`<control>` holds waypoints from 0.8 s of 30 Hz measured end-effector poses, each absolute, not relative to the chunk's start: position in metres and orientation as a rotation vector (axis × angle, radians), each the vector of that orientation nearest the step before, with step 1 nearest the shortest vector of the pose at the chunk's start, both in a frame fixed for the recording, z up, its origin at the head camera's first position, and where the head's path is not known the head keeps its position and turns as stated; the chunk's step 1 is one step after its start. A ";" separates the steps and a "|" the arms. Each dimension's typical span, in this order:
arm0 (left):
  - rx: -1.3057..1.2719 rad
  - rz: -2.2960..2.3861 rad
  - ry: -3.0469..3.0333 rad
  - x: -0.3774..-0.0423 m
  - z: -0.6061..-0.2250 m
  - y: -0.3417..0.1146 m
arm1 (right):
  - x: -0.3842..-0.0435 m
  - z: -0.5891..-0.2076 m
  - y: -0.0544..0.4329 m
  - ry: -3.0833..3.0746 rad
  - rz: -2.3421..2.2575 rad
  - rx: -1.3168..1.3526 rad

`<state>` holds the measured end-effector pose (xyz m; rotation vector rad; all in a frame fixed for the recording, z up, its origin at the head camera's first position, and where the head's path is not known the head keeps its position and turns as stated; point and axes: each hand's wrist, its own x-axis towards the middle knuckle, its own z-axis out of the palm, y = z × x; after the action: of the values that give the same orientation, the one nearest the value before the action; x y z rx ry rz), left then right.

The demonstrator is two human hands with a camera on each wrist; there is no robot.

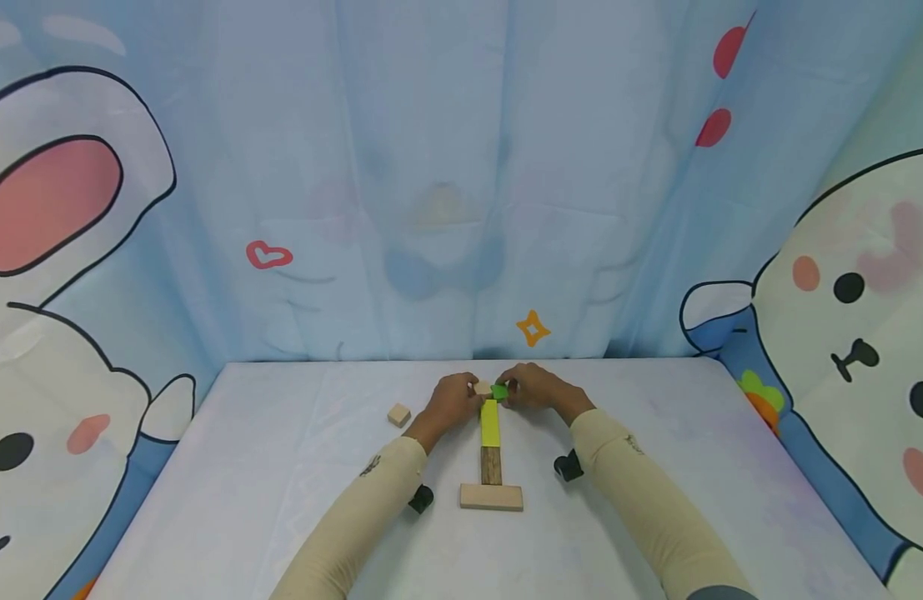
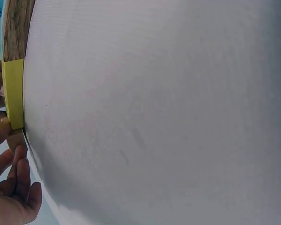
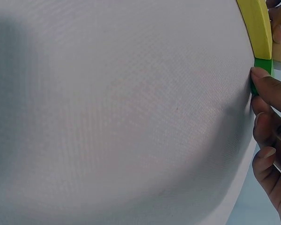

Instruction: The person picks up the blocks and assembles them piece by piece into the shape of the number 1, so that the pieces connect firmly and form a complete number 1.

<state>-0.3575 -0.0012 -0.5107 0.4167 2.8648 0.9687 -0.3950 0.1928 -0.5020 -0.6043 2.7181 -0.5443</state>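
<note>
My left hand (image 1: 455,398) pinches a small pale wooden block (image 1: 482,388) at the far end of a row of blocks. Beside it, my right hand (image 1: 534,387) pinches a green block (image 1: 499,391), also seen between thumb and fingers in the right wrist view. The green block meets the end of a yellow block (image 1: 490,423). Below the yellow one comes a dark brown wood-grain block (image 1: 491,465), and then a long pale plank (image 1: 491,497) lying crosswise. In the left wrist view the yellow block (image 2: 14,93) joins the brown one.
A loose pale wooden cube (image 1: 398,415) lies left of my left hand. All of it is on a white-covered table (image 1: 296,467). A blue cartoon curtain (image 1: 431,167) hangs behind the table's far edge. Each wrist carries a small black camera (image 1: 569,466).
</note>
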 end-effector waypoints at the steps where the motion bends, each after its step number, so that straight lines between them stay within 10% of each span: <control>1: 0.416 0.970 2.863 -0.357 -0.510 -0.001 | -0.395 -0.502 0.193 2.719 -0.545 -0.607; 24: 0.396 0.972 2.837 -0.356 -0.508 -0.001 | -0.393 -0.498 0.192 2.717 -0.524 -0.608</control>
<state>-0.3565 -0.0010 -0.5079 0.3959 2.8374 0.9716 -0.3928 0.1921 -0.4984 -0.6084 2.7165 -0.5244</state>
